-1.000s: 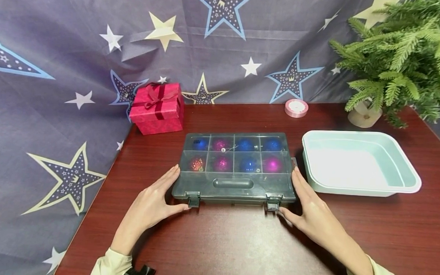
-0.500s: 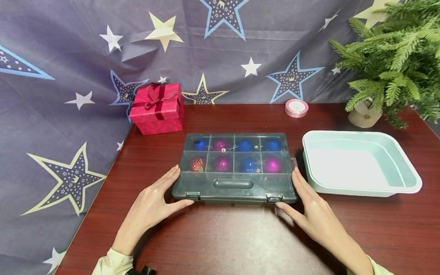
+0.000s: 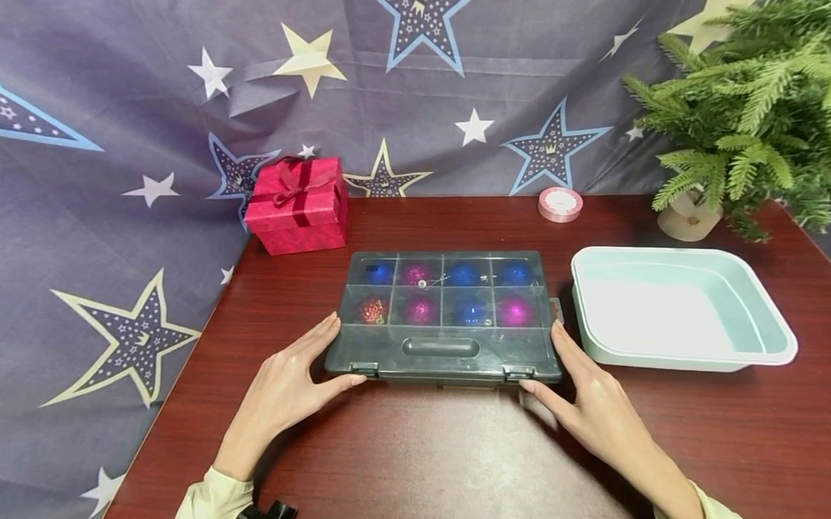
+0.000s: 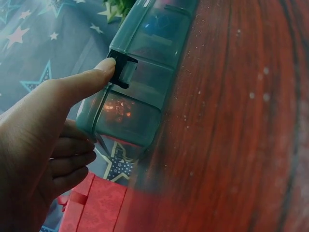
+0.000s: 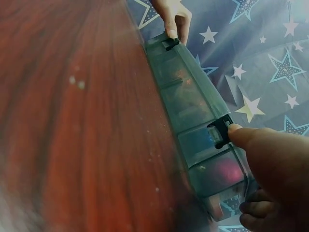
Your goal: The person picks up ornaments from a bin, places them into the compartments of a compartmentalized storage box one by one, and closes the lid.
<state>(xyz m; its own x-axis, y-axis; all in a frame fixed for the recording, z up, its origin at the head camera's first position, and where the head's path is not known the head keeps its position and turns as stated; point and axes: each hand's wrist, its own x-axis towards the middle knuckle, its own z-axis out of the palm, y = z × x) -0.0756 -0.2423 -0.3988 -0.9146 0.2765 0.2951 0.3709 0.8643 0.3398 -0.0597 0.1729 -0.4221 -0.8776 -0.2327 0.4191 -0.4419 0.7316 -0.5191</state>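
A dark translucent compartment box (image 3: 441,363) lies lid-down flat on the table, several blue, pink and red baubles (image 3: 517,310) showing through its lid. My left hand (image 3: 283,385) grips its near left corner. The fingers lie along the side, and the thumb (image 4: 104,67) presses the black left latch (image 4: 126,72), which sits against the box front. At the near right corner my right hand (image 3: 599,403) holds on the same way, its thumb (image 5: 241,135) on the right latch (image 5: 220,131). Both latches lie nearly flush with the front wall.
A pale mint basin (image 3: 659,360) stands right of the box. Behind are a red gift box (image 3: 300,225), a pink ribbon roll (image 3: 560,205) and a small artificial fir tree (image 3: 743,133) on a wooden base. Starry cloth (image 3: 460,169) hangs behind the table (image 3: 436,459).
Both latches stuck out from the box front one second ago; they have swung in against it under the thumbs. The box and the fingers along its sides have barely moved.
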